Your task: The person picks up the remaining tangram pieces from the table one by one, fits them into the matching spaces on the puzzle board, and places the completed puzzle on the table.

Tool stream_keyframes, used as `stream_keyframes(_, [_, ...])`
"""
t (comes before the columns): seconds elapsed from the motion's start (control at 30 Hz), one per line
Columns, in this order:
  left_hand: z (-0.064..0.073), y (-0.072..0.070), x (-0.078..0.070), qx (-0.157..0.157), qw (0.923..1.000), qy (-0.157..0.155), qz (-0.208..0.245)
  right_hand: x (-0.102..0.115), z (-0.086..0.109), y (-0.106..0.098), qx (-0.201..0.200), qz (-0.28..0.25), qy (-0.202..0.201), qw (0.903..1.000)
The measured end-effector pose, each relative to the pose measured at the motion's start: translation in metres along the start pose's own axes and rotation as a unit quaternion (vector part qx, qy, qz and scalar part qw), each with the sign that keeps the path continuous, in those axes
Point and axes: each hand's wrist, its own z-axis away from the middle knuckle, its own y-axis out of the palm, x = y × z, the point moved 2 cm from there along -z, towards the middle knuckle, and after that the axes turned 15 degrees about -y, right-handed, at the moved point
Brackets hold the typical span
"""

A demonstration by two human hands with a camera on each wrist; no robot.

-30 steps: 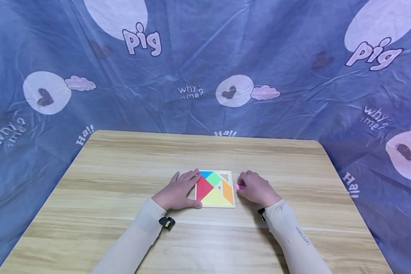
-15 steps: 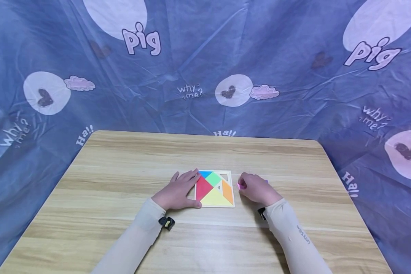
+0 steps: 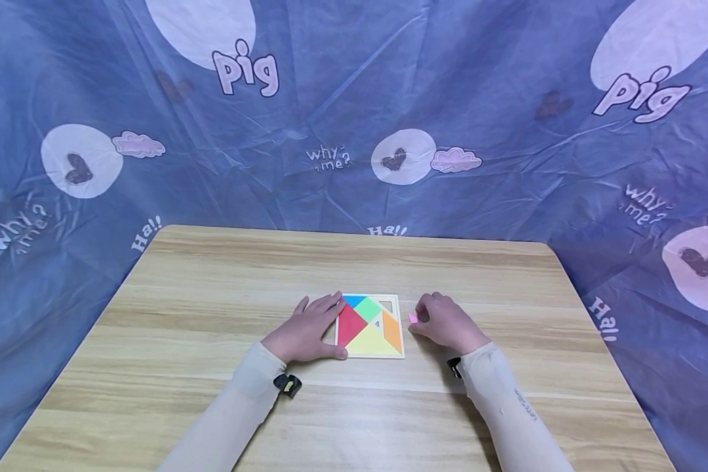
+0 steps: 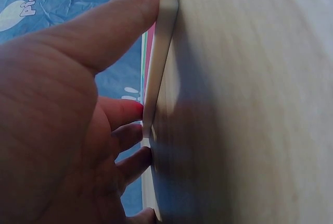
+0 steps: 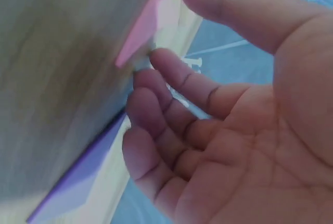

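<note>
A square tangram tray (image 3: 402, 345) lies on the table with red (image 3: 350, 323), blue, green, yellow and orange pieces in it. Two gaps show on its right half. My left hand (image 3: 309, 330) rests along the tray's left side, fingers and thumb extended at its corners; in the left wrist view the thumb (image 4: 140, 5) touches the tray's edge. Right of the tray, my right hand (image 3: 445, 323) is beside a pink tangram piece (image 3: 413, 318). In the right wrist view the thumb tip meets one end of that pink piece (image 5: 143, 28), while the loosely bent fingers (image 5: 148, 112) stand apart from it.
A purple tangram piece (image 5: 78, 174) lies on the table near the right hand's fingers; the hand hides it in the head view. The wooden table (image 3: 330, 419) reaches a blue printed cloth (image 3: 324, 190) hanging behind and at both sides.
My right hand has shifted slightly right, showing more of the pink piece and covering the purple one. The pink piece has turned a little. My left hand and the tray have stayed in place.
</note>
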Motion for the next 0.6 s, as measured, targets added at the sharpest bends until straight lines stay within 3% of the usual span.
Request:
stream_keyframes(0.27, [-0.0015, 0.0021, -0.0002, 0.000, 1.0000, -0.004, -0.009, 0.0081, -0.0010, -0.0008, 0.003, 0.035, -0.033, 0.9988])
stream_keyframes(0.5, [-0.0024, 0.0031, 0.0005, -0.004, 1.0000, 0.002, 0.000, 0.0050, -0.0023, 0.0013, 0.006, -0.006, 0.001, 1.0000])
stream_keyframes(0.6, [-0.0018, 0.0038, 0.0011, -0.003, 1.0000, 0.001, -0.004, 0.0027, -0.0029, 0.0002, -0.019, -0.023, -0.013, 0.9995])
